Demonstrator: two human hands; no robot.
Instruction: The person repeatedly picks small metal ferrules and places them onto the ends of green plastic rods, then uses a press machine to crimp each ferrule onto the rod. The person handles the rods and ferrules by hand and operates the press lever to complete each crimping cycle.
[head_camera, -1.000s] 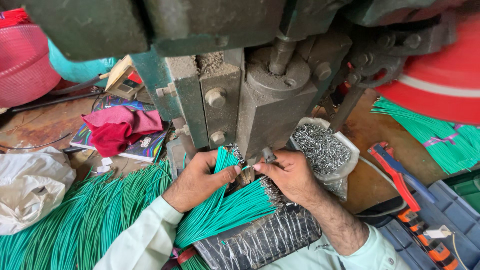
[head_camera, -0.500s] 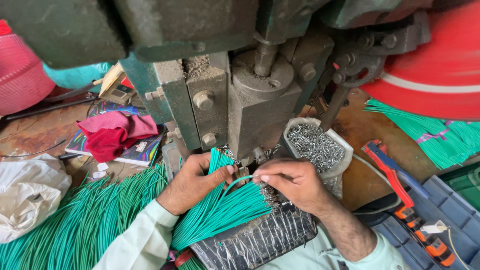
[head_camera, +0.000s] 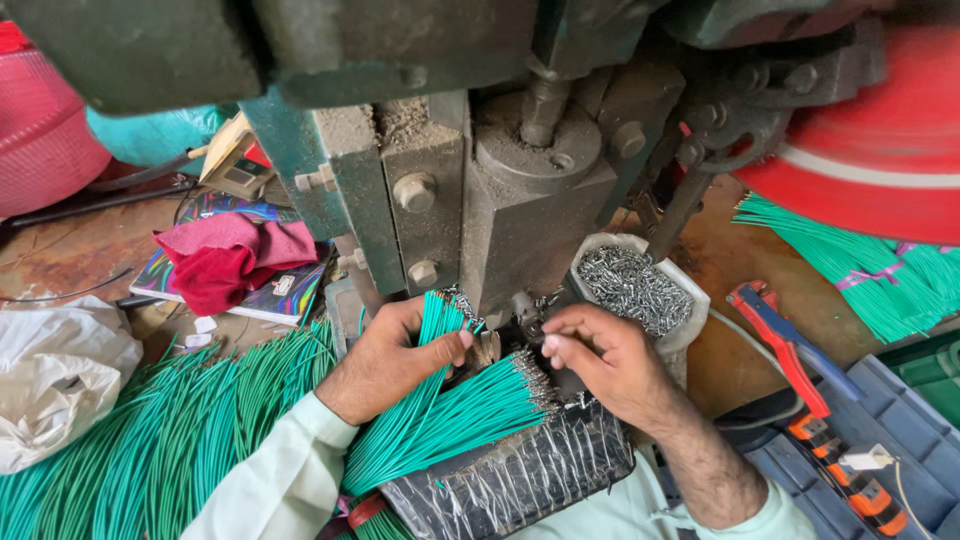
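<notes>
My left hand (head_camera: 385, 360) grips a bundle of green wires (head_camera: 440, 420) whose metal-tipped ends fan out toward the press. My right hand (head_camera: 600, 365) pinches something small at the base of the grey-green press machine (head_camera: 520, 200), just under its ram; what is between the fingertips is too small to make out. Both hands rest over a dark block wrapped in clear plastic (head_camera: 520, 480). A white bag of small metal terminals (head_camera: 630, 285) stands right behind my right hand.
A large heap of green wires (head_camera: 150, 440) lies at the left, with a white plastic bag (head_camera: 60, 370) beside it. A red cloth (head_camera: 230, 260) sits on a book. Red-handled pliers (head_camera: 780, 340) and more green wires (head_camera: 860, 260) lie at the right, near a blue crate (head_camera: 900, 440).
My right hand has drawn slightly back from the press toward the wire tips. My left hand keeps its hold on the bundle. The view has shifted a little.
</notes>
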